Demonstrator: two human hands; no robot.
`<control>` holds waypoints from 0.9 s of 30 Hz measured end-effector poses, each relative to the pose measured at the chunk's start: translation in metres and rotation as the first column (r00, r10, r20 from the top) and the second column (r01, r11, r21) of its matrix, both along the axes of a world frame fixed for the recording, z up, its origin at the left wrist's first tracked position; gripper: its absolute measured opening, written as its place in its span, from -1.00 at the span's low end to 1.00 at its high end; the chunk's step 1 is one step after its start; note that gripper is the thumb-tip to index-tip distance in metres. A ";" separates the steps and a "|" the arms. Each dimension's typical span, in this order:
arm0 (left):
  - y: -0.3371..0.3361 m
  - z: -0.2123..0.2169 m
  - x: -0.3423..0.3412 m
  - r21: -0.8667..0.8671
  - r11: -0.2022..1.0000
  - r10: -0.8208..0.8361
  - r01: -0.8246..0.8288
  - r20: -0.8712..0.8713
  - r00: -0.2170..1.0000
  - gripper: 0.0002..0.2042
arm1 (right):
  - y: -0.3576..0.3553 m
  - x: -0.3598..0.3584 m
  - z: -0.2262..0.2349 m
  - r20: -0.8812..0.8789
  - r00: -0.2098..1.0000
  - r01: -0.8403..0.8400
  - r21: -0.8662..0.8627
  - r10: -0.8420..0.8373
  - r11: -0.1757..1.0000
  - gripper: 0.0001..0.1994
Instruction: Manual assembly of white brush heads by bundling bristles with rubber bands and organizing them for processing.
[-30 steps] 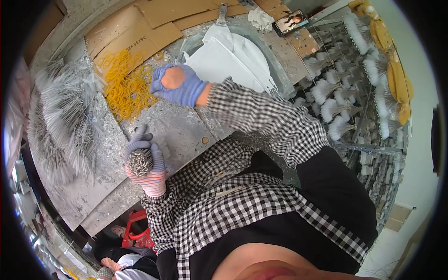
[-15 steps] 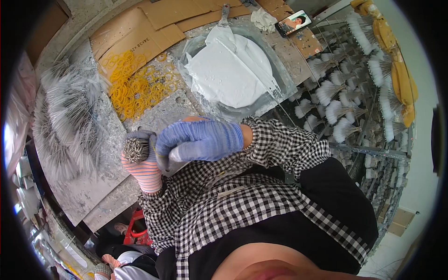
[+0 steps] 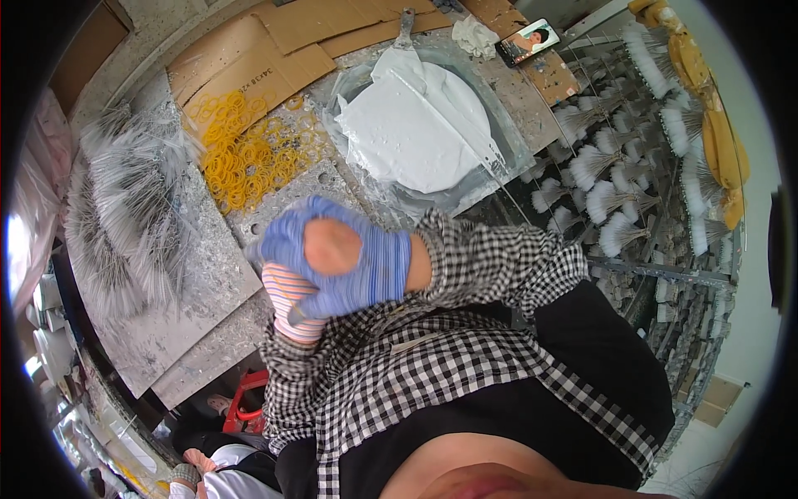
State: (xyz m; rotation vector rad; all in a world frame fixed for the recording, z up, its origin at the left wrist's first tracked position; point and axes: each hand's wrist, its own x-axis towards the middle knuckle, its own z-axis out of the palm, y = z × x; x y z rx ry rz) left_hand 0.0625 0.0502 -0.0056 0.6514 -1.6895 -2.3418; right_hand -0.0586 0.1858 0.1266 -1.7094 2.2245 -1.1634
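Observation:
My left hand [image 3: 291,304], in an orange-and-white striped glove, is closed low over the near side of the table. My right hand [image 3: 332,258], in a blue glove with a round hole baring the back of the hand, is bent over it. Its fingers curl down across the top of the left hand, and what they grip is hidden. A bundle of thin wire stems showed in the left fist half a second ago; the right hand now covers it. Just beyond lie many yellow rubber bands [image 3: 241,166] in a loose pile.
Heaps of clear-bristled wire stems [image 3: 133,208] lie at the left. Behind my hands, a round mass of white paste [image 3: 420,125] bears a thin rod, with a scraper [image 3: 406,29] beyond. A phone [image 3: 529,43] stands far right. Racks hold white bristle bundles [image 3: 611,200]. Another person's hand [image 3: 198,460] shows lower left.
My right hand has turned over and swung onto the top of the left, hiding the bundle's silvery end. My left hand has shifted slightly right.

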 end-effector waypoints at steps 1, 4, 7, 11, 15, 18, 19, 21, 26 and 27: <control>0.014 0.049 -0.020 -0.652 0.752 -0.184 0.095 -0.069 0.980 -0.58 | 0.002 -0.018 0.005 0.129 0.991 0.019 0.033 -0.023 0.999 -0.30; 0.033 0.118 -0.033 -0.982 0.178 -0.313 0.066 0.007 0.950 -0.66 | 0.010 -0.079 -0.018 0.267 0.900 0.249 0.335 -0.345 0.909 -0.26; 0.038 0.124 -0.027 -0.925 0.377 -0.289 0.057 -0.059 0.955 -0.75 | -0.001 -0.093 -0.022 0.581 0.689 0.035 0.570 -0.432 0.821 -0.32; 0.033 0.127 -0.017 0.244 0.915 -0.288 0.321 -0.162 0.944 -0.85 | 0.007 -0.085 -0.032 0.994 -0.008 0.043 -0.111 0.111 0.993 -0.54; 0.010 0.089 -0.018 0.611 0.687 -0.306 0.392 -0.245 0.920 -0.60 | -0.009 -0.047 -0.003 0.762 0.602 -0.119 -0.210 0.239 0.970 -0.58; 0.027 0.075 -0.019 0.421 0.876 -0.334 0.237 0.174 0.926 -0.36 | -0.008 -0.033 0.020 0.152 0.923 -0.301 -0.293 0.355 0.908 -0.67; 0.028 0.088 -0.022 -0.196 0.889 -0.403 0.413 0.091 0.911 -0.47 | -0.009 -0.036 0.024 0.081 0.969 -0.229 -0.072 0.235 0.971 -0.71; 0.034 0.113 -0.027 -0.742 0.548 -0.510 0.385 0.068 0.857 -0.58 | -0.009 -0.067 0.009 0.113 0.994 -0.023 0.277 -0.009 0.960 -0.78; 0.051 0.120 -0.027 -0.800 0.544 -0.423 0.255 0.001 0.906 -0.82 | -0.004 -0.078 -0.009 0.675 0.654 0.021 0.435 -0.342 0.900 -0.68; 0.051 0.119 -0.027 -0.587 0.734 -0.443 0.340 -0.036 0.896 -0.86 | -0.002 -0.074 -0.006 0.883 0.352 -0.044 0.348 -0.311 0.937 -0.63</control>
